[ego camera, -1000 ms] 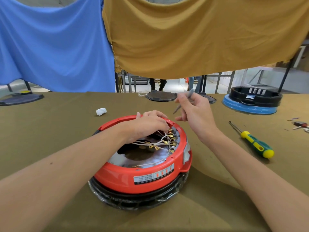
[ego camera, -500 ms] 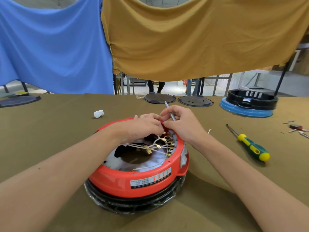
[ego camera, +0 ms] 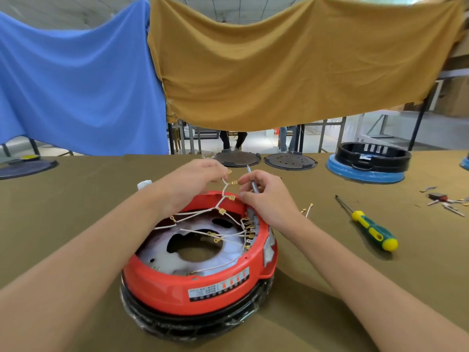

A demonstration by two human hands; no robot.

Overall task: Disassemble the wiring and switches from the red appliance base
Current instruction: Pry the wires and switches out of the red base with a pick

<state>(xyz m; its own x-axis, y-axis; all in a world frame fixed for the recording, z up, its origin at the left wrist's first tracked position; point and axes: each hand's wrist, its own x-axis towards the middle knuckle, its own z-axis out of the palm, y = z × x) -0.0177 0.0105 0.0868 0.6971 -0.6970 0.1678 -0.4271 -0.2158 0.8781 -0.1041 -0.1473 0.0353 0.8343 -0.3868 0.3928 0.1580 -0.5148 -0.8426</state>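
Observation:
The red appliance base (ego camera: 177, 288) lies upside down on the table, its open underside showing a metal plate. White wires (ego camera: 203, 214) with brass terminals run across the plate. My left hand (ego camera: 193, 184) pinches a bundle of these wires and lifts it above the far rim. My right hand (ego camera: 266, 196) grips a thin grey tool (ego camera: 252, 179) and touches the wire ends by the rim. A row of brass switch terminals (ego camera: 247, 232) sits along the right inner wall.
A green and yellow screwdriver (ego camera: 370, 228) lies to the right. A loose wire piece (ego camera: 307, 209) and small parts (ego camera: 446, 200) lie farther right. A blue and black base (ego camera: 368, 163) and two dark round plates (ego camera: 290, 161) stand at the back.
My left hand has pulled the wire bundle up and out of the base. My right hand with the tool has stayed at the far rim, beside the raised wires.

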